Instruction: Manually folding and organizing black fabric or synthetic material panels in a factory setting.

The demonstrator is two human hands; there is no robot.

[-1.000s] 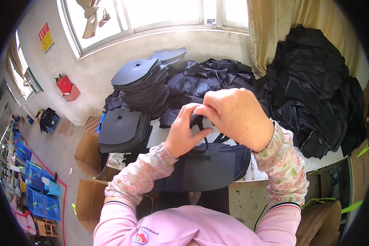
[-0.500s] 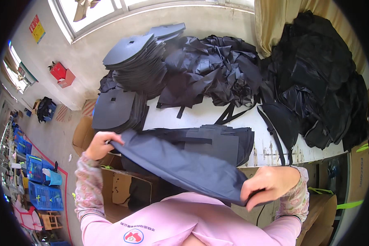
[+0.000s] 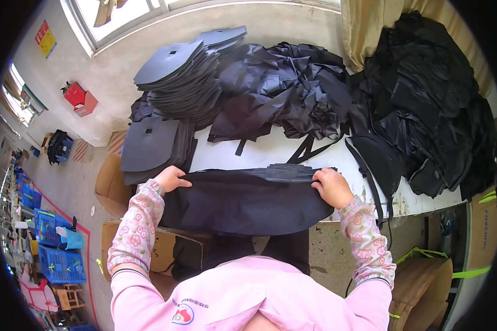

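Observation:
A dark fabric panel (image 3: 246,203) is stretched between my two hands at the table's front edge, its curved lower part hanging down over the edge. My left hand (image 3: 172,179) pinches its upper left corner. At the upper right corner, my right hand (image 3: 333,188) has its fingers closed on the cloth. Behind the panel's top edge, layered grey sheets (image 3: 292,171) stick out; the panel covers most of them.
Stacked grey foam boards (image 3: 168,65) stand at the back left, with another stack (image 3: 149,144) nearer me. Crumpled black fabric (image 3: 292,91) lies at mid-back. A tall black heap (image 3: 425,94) and a strapped black piece (image 3: 375,163) are on the right. Cardboard boxes (image 3: 422,281) flank the table below.
The panel has gone from a slanted hold above the table edge to lying level along it. My left hand moved right; my right hand moved up and left, away from my body.

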